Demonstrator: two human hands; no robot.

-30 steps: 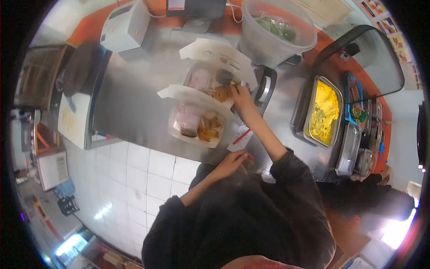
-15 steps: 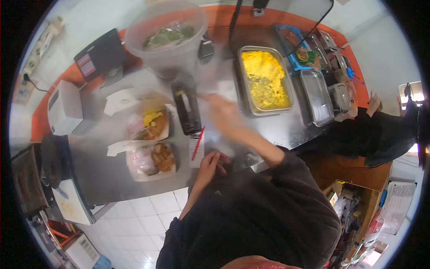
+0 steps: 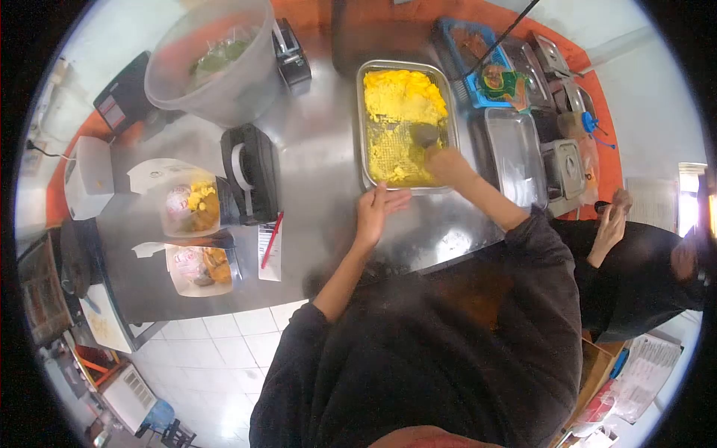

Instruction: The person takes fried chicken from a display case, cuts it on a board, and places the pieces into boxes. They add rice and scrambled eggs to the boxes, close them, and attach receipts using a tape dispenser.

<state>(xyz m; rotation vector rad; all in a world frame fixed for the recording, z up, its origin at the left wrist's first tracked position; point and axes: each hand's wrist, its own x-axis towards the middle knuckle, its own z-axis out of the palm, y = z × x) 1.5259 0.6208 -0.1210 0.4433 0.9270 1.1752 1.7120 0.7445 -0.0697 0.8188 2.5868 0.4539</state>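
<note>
A metal tray (image 3: pixel 361 123) stands in front of me, filled with crumbly yellow food (image 3: pixel 403 93) that looks like scrambled egg. My right hand (image 3: pixel 446 166) is closed around the handle of a dark spoon (image 3: pixel 424 135). The spoon's head rests in the yellow food, toward the tray's right side. At the tray's near edge, my left hand (image 3: pixel 377 213) has its fingers stretched out, with the thumb at the rim. To the left, two open takeaway boxes (image 3: pixel 196 293) hold wrapped portions and browned pieces; the farther one has yellow food on top.
A black case (image 3: pixel 254 175), a red pen (image 3: pixel 272 239) and a paper slip (image 3: pixel 269 267) lie between boxes and tray. A clear bucket (image 3: pixel 168 82) stands behind. On the right are a blue basket (image 3: pixel 455 37), metal containers (image 3: pixel 511 157) and another person's hand (image 3: pixel 611 228).
My right hand has moved from near the takeaway boxes to the tray, putting the spoon into the yellow food. My left hand has come up to the tray's edge. The view has shifted right.
</note>
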